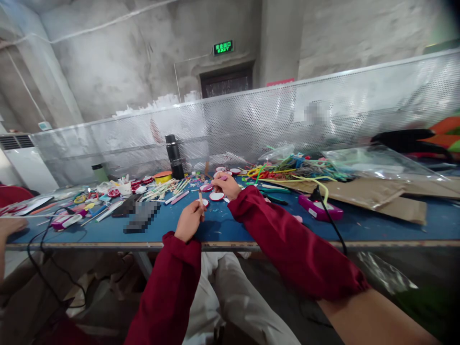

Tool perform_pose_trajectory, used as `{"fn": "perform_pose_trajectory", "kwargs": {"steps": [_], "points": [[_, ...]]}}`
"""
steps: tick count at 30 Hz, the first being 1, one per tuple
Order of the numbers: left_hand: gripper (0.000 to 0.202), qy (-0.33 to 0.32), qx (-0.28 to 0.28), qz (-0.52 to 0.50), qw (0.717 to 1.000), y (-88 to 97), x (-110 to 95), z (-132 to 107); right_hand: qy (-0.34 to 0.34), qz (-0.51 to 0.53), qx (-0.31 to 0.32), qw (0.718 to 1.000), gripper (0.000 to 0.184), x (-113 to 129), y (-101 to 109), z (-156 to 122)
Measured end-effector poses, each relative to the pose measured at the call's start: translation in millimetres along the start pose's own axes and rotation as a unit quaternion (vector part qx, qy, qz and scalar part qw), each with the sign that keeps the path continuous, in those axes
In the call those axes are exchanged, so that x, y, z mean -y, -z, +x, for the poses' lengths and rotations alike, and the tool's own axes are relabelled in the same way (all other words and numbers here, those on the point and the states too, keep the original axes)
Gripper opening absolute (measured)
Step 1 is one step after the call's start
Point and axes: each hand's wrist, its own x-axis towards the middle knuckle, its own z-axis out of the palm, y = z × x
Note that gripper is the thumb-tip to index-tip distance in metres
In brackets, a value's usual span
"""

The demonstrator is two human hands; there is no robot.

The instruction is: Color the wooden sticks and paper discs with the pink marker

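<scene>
My left hand (190, 220) is above the front part of the blue table, its fingers closed on a thin, light-brown stick (201, 196) that points upward. Just ahead and to the right, my right hand (227, 187) pinches a slim pink-purple tool (223, 178), tilted toward the tip of the stick. What the tool's tip touches is too small to make out. Below the right hand lies a white disc with a red rim (216, 196); a similar disc (235, 171) lies farther back. Dark red sleeves cover both forearms.
The blue table (219, 230) holds a black thermos (175, 160), a heap of coloured cords (305, 167), cardboard (370, 191) and teal-handled pliers (275, 190). Purple boxes with cords stand right (319, 209) and left (66, 220). Another person's hand (13, 225) rests far left. A perforated metal screen (251, 120) runs behind.
</scene>
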Motion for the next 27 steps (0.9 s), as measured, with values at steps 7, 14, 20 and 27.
{"fn": "perform_pose_trajectory", "kwargs": {"steps": [7,14,20,27], "points": [[0.020,-0.004,0.004,0.012,1.000,0.4,1.3,0.5,0.009,-0.009,-0.012,1.000,0.023,1.6,0.7,-0.4],[0.021,-0.002,0.003,0.009,1.000,0.5,2.1,0.5,-0.002,-0.007,0.010,1.000,0.022,0.0,0.4,-0.4],[0.018,-0.001,0.007,0.001,1.000,0.3,1.0,-0.1,0.012,-0.007,-0.018,1.000,0.023,-1.1,1.5,1.2],[0.019,-0.001,-0.001,0.009,1.000,0.2,4.0,1.5,0.007,-0.018,0.008,1.000,0.021,0.4,1.7,-1.2]]}}
